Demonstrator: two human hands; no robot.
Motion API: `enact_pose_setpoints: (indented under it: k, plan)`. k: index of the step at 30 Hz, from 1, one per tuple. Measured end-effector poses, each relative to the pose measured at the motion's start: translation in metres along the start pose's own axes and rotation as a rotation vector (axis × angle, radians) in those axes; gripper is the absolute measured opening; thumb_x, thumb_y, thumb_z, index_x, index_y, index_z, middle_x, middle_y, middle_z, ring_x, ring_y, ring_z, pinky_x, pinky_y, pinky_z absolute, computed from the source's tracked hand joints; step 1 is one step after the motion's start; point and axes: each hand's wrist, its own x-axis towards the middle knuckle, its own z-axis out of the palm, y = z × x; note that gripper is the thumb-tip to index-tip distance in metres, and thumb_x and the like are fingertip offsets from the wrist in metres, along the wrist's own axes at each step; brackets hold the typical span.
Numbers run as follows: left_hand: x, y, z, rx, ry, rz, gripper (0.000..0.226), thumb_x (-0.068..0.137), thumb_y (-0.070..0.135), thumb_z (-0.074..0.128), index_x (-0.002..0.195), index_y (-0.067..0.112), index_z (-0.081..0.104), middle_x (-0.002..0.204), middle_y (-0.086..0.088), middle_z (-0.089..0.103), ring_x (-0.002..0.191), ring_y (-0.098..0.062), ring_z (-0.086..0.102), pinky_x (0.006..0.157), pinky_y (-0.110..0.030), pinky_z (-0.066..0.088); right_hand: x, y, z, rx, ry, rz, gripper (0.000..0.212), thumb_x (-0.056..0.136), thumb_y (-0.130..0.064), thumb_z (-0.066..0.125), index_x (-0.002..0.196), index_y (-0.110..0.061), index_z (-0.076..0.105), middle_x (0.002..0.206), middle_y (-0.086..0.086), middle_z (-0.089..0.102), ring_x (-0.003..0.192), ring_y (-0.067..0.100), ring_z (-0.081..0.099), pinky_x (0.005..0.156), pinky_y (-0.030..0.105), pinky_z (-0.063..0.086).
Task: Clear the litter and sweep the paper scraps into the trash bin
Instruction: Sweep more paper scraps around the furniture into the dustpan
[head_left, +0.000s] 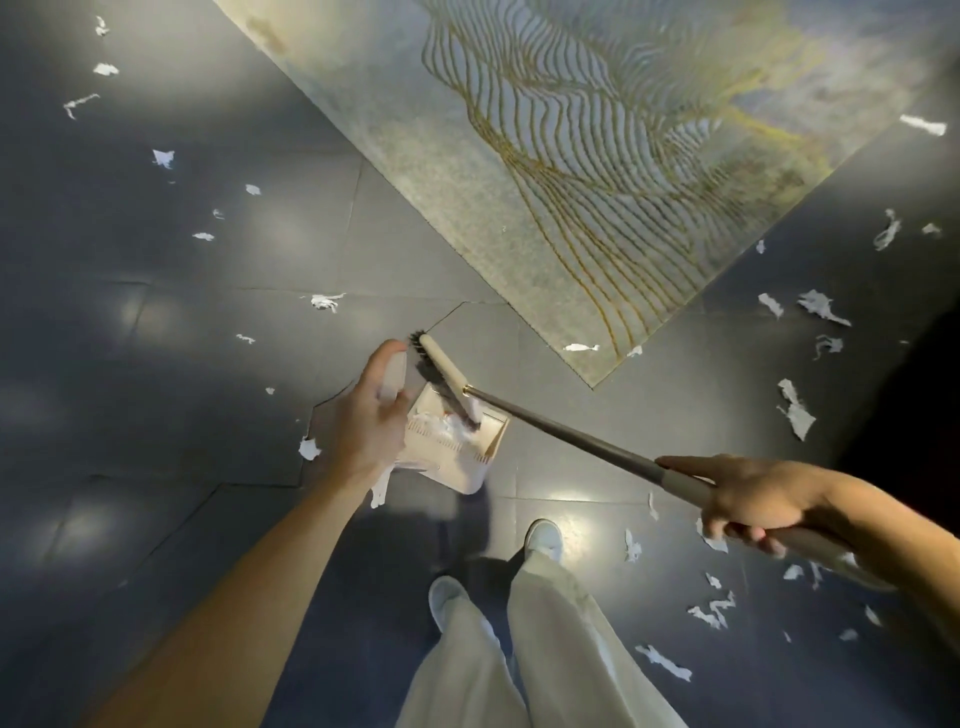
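Your left hand (374, 415) is wrapped round the upright handle of the cream dustpan (457, 457). Your right hand (753, 506) is clenched on the grey shaft of the broom (571, 441), forefinger laid along it. The bristle head lies across the pan's mouth, on a small white heap of paper scraps (445, 428) inside the pan. The pan is low over the dark floor (156, 364), just off the near corner of the patterned rug (623, 156) and ahead of your shoes (544, 538); whether it rests on the floor I cannot tell. By my reading you are mid-collection with most of the job ahead. Scraps lie loose across the left of the floor and thick along its right side beside your right arm, two sit on the rug's near corner, and one lies by its right edge. The trash bin is not in view. The chief risk is the load: the pan looks tilted, and light torn paper will slide or flutter out if you lift fast or dip the mouth. Draw the bristles out sharply and they may flick pieces back onto the floor. A white strip just below your left wrist, beside the pan, could be missed. On the rug, hard strokes may catch the pile rather than move paper. Mind your feet too: nearby scraps could be trodden on and dragged.
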Motion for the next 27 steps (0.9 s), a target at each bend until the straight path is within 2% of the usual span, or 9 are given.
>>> enact_pose_setpoints:
  k: [5, 9, 12, 15, 18, 20, 22, 24, 27]
  plan:
    - [0.011, 0.047, 0.054, -0.006, -0.097, 0.122, 0.051, 0.092, 0.014, 0.053, 0.119, 0.057, 0.047, 0.085, -0.018, 0.062, 0.079, -0.042, 0.059, 0.067, -0.047, 0.054, -0.016, 0.045, -0.023, 0.172, 0.115, -0.051, 0.080, 0.088, 0.011, 0.047, 0.149, -0.035, 0.023, 0.038, 0.001, 0.043, 0.028, 0.011, 0.037, 0.033, 0.020, 0.038]
    - [0.025, 0.080, 0.102, 0.023, -0.127, 0.256, 0.042, 0.095, 0.010, 0.054, 0.134, 0.025, 0.052, 0.089, -0.022, 0.062, 0.078, -0.044, 0.055, 0.070, -0.041, 0.049, -0.006, 0.066, -0.049, 0.083, 0.296, -0.080, 0.073, 0.083, 0.011, 0.044, 0.146, -0.024, 0.033, 0.047, 0.006, 0.049, 0.027, 0.014, 0.041, 0.032, 0.023, 0.039]
    - [0.035, 0.104, 0.133, 0.033, -0.150, 0.282, 0.042, 0.095, 0.012, 0.052, 0.134, 0.028, 0.050, 0.078, -0.015, 0.054, 0.074, -0.042, 0.054, 0.069, -0.044, 0.049, 0.017, 0.079, -0.070, -0.023, 0.399, -0.056, 0.065, 0.082, 0.003, 0.044, 0.143, -0.019, 0.036, 0.061, 0.006, 0.052, 0.023, 0.009, 0.044, 0.032, 0.019, 0.036]
    - [0.046, 0.123, 0.163, 0.043, -0.174, 0.264, 0.043, 0.095, 0.013, 0.051, 0.134, 0.030, 0.050, 0.074, -0.021, 0.054, 0.074, -0.042, 0.054, 0.066, -0.043, 0.049, 0.050, 0.092, -0.091, -0.007, 0.415, -0.010, 0.068, 0.084, 0.000, 0.043, 0.147, -0.021, 0.030, 0.065, 0.005, 0.054, 0.023, 0.006, 0.045, 0.031, 0.017, 0.036]
    - [0.060, 0.137, 0.188, 0.063, -0.192, 0.249, 0.044, 0.096, 0.012, 0.052, 0.136, 0.029, 0.050, 0.065, -0.004, 0.048, 0.067, -0.038, 0.052, 0.062, -0.035, 0.044, 0.079, 0.104, -0.101, 0.101, 0.304, 0.041, 0.071, 0.086, 0.004, 0.043, 0.150, -0.017, 0.022, 0.055, 0.006, 0.052, 0.032, 0.012, 0.047, 0.032, 0.021, 0.038]
    - [0.071, 0.146, 0.201, 0.063, -0.191, 0.273, 0.045, 0.095, 0.011, 0.052, 0.137, 0.028, 0.050, 0.068, 0.001, 0.052, 0.063, -0.027, 0.048, 0.060, -0.026, 0.040, 0.093, 0.109, -0.100, 0.195, 0.242, 0.053, 0.062, 0.085, 0.006, 0.043, 0.144, -0.009, 0.030, 0.045, 0.007, 0.047, 0.033, 0.017, 0.044, 0.032, 0.022, 0.036]
    - [0.081, 0.156, 0.210, 0.081, -0.187, 0.289, 0.045, 0.094, 0.010, 0.053, 0.136, 0.026, 0.050, 0.077, -0.006, 0.057, 0.067, -0.026, 0.049, 0.063, -0.027, 0.040, 0.099, 0.109, -0.096, 0.192, 0.260, 0.056, 0.064, 0.082, 0.006, 0.044, 0.142, -0.011, 0.033, 0.056, 0.010, 0.053, 0.035, 0.017, 0.045, 0.032, 0.021, 0.037]
    - [0.086, 0.164, 0.217, 0.103, -0.186, 0.303, 0.044, 0.094, 0.010, 0.053, 0.136, 0.025, 0.051, 0.082, -0.008, 0.058, 0.072, -0.030, 0.053, 0.065, -0.032, 0.044, 0.095, 0.111, -0.094, 0.207, 0.262, 0.034, 0.077, 0.080, 0.007, 0.044, 0.150, -0.019, 0.024, 0.077, 0.011, 0.056, 0.037, 0.013, 0.050, 0.033, 0.020, 0.040]
    - [0.092, 0.169, 0.218, 0.112, -0.208, 0.320, 0.041, 0.095, 0.011, 0.053, 0.135, 0.024, 0.051, 0.089, -0.010, 0.059, 0.083, -0.039, 0.060, 0.067, -0.041, 0.053, 0.083, 0.134, -0.099, 0.456, 0.161, -0.033, 0.082, 0.080, 0.016, 0.043, 0.151, -0.020, 0.025, 0.101, 0.012, 0.053, 0.033, 0.002, 0.050, 0.034, 0.014, 0.039]
